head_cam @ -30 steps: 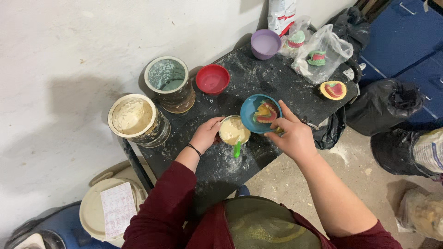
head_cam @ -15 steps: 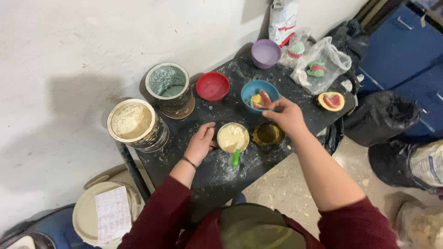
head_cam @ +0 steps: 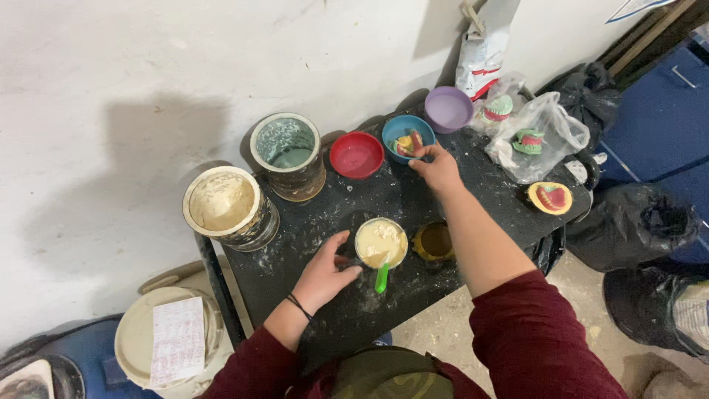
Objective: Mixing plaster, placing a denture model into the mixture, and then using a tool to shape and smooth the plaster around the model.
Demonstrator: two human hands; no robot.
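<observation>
My left hand grips the side of a small cup of cream paste on the black table; a green-handled spatula sticks out of the cup. My right hand reaches far across and holds the rim of a blue bowl, which contains a red and yellow dental cast. The blue bowl stands between a red bowl and a purple bowl. A small dark yellowish cup sits just right of the paste cup, under my right forearm.
Two large dusty cans stand at the table's left. Plastic bags with dental casts and a loose cast lie at the right. A white lidded bucket with paper sits on the floor; black bags lie right.
My right hand has carried the blue bowl from beside the paste cup to the back of the table, between the red and purple bowls. The left hand stays on the paste cup.
</observation>
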